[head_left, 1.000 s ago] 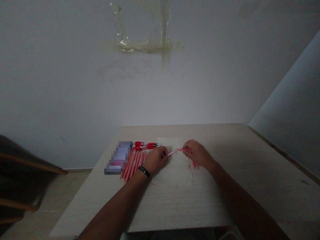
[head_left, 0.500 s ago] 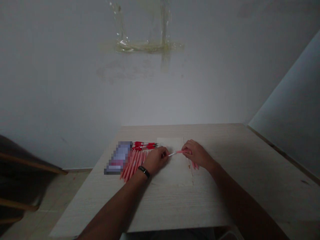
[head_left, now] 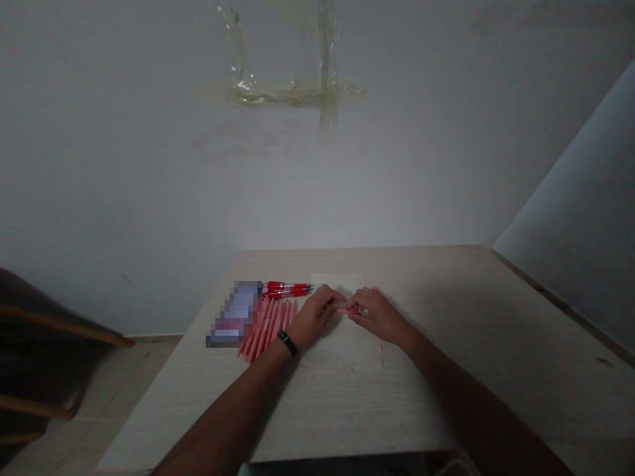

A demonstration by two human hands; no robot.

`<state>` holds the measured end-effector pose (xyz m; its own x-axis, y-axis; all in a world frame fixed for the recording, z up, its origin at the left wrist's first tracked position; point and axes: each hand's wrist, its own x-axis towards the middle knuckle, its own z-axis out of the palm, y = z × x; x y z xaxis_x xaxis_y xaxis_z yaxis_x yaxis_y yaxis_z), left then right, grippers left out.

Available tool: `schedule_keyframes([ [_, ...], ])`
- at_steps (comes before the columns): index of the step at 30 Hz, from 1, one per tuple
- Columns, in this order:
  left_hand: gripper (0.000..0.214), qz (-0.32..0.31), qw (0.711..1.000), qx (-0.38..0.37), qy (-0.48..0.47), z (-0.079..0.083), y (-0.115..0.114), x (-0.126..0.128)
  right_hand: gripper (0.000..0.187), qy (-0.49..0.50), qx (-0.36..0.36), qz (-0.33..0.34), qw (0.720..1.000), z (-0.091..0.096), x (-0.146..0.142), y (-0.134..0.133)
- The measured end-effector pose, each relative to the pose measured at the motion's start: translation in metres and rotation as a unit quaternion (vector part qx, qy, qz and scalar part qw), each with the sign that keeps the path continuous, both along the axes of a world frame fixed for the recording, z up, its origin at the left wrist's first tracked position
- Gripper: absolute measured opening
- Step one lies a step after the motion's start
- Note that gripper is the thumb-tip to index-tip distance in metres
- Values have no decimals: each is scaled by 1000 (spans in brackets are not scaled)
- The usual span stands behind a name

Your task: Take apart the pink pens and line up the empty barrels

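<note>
My left hand point(head_left: 317, 312), with a dark band on its wrist, is closed in a pinch at the left end of a pink pen point(head_left: 343, 311). From the other side, my right hand point(head_left: 381, 316) grips the same pen between thumb and fingers. Both hands are close together over a pale sheet point(head_left: 350, 347), and the fingers hide much of the pen. Beside my left wrist lies a row of several pink pens point(head_left: 265, 330). Behind that row are several red pens point(head_left: 288, 289) with dark tips pointing right.
A blurred-out rectangular object point(head_left: 234, 314) lies left of the pens on the light wooden table point(head_left: 317, 416). The table's far edge meets a grey wall point(head_left: 397, 165) with yellowed tape point(head_left: 282, 98) on it. Wooden bars point(head_left: 64, 322) stand at the lower left.
My right hand has moved left, up to my left hand. The pale thin section that showed between the hands is now hidden, and only a short pink piece shows.
</note>
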<state>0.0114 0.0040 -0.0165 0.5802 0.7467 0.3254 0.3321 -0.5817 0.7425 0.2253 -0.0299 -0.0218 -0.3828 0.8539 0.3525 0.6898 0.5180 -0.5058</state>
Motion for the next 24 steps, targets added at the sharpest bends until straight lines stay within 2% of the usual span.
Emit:
schedule_keyframes([
  [8, 35, -79, 994, -40, -63, 4, -8, 4, 7, 30, -15, 22, 999, -2, -8, -2],
  [17, 48, -93, 989, -38, -112, 17, -7, -3, 9, 32, -10, 8, 999, 0, -11, -4],
  [24, 51, -68, 986, -84, -127, 14, -6, -4, 10, 41, -16, -6, 999, 4, -10, -5],
])
